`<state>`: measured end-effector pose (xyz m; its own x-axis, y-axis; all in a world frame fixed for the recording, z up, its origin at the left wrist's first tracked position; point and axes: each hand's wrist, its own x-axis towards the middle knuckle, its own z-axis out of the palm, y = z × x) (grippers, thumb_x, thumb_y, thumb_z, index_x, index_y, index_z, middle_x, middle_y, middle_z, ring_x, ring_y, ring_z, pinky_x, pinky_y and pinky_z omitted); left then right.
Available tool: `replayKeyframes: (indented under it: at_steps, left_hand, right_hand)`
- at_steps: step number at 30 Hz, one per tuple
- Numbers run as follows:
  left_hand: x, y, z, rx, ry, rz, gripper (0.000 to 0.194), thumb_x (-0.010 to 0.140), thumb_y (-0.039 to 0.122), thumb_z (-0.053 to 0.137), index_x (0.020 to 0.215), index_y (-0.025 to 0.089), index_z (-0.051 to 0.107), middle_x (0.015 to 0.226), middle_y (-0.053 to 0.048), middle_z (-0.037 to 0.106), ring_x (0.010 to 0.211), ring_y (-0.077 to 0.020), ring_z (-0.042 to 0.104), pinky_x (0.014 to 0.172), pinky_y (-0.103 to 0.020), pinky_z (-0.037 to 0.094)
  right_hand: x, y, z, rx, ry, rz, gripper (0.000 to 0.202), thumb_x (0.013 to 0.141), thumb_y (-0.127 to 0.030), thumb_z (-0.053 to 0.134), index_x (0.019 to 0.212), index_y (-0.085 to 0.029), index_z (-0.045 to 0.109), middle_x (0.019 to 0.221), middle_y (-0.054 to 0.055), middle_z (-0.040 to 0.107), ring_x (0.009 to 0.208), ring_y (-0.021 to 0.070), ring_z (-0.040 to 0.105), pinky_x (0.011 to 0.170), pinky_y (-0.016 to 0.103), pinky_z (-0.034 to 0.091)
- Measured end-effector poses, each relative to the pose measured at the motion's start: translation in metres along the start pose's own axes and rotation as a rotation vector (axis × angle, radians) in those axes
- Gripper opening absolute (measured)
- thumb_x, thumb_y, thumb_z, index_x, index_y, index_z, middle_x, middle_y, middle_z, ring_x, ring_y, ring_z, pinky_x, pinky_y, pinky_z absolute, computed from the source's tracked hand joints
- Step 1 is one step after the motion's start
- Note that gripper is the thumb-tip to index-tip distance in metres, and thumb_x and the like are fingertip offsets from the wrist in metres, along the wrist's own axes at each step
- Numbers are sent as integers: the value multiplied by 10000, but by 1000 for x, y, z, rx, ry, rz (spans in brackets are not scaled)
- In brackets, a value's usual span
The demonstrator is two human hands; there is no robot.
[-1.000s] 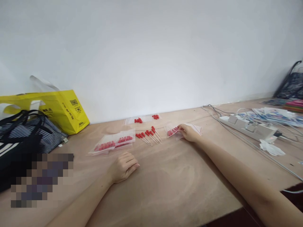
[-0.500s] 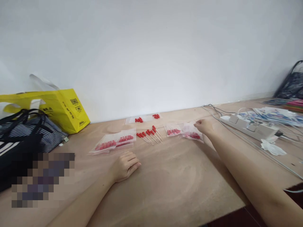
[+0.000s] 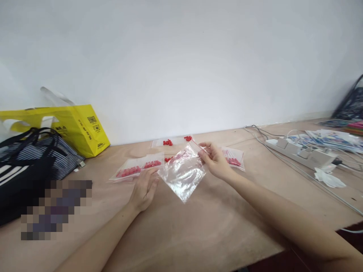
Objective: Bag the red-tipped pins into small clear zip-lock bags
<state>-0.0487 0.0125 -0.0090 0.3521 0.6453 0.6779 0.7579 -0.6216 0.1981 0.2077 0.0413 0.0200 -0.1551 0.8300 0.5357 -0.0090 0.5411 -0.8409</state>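
Over the wooden table (image 3: 215, 226), the right hand (image 3: 214, 161) pinches the top edge of an empty clear plastic zip bag (image 3: 183, 174) and lifts it up. The left hand (image 3: 144, 189) lies open beside the bag's lower edge, fingers loose, maybe just touching it. Packed clear bags of red-tipped pins (image 3: 138, 168) lie close behind. To open it well, I think both hands should hold the top edge and pull gently.

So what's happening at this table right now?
A person sits at a wooden table. Their right hand holds up an empty clear zip bag by its top edge, while the left hand touches its lower corner. Filled bags of red-tipped pins lie behind it, and another lies by the right hand.
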Motion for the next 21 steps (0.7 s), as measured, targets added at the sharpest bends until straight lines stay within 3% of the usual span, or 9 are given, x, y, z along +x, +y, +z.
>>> replayKeyframes:
  at_steps: [3,8,11,15,18,21]
  left_hand:
    - [3,-2,-5,-57,23,-56,262,869,223,257,982,178,489,1001,-69,534,993,-208,470,861,-365,372]
    - [9,10,-5,-40,90,-180,255,866,274,299,884,178,535,920,-59,570,932,-215,503,832,-378,386]
    - [5,31,9,7,-120,-163,245,817,345,423,943,172,541,1042,-80,553,1019,-241,475,883,-406,361]
    - [-4,53,27,-27,-457,-202,598,764,471,472,1249,149,338,1322,-135,331,1215,-290,275,958,-448,293]
    - [-5,52,26,-82,-588,-207,654,777,476,449,1306,157,236,1356,-122,278,1242,-273,226,986,-443,257]
    - [-2,43,18,-131,-643,-169,665,781,465,453,1320,169,198,1361,-111,271,1233,-261,252,985,-432,265]
  right_hand:
    - [-10,25,13,-19,33,160,261,767,-330,439,961,-200,323,634,-37,510,489,101,519,480,241,412]
    - [-28,44,28,-478,29,233,151,731,-240,448,869,-189,420,636,-6,541,541,120,480,530,250,341]
    - [-32,38,33,-739,-31,232,40,714,-226,477,725,-193,498,688,16,572,687,154,496,626,279,307]
    - [-33,33,33,-882,-107,229,138,706,-308,524,629,-199,557,722,35,579,800,201,466,695,333,268]
    - [-34,34,30,-870,-135,206,167,691,-339,547,614,-194,578,735,51,569,799,202,457,696,335,284]
    - [-33,35,26,-718,-225,103,152,686,-288,557,584,-176,558,708,37,564,762,166,476,688,295,324]
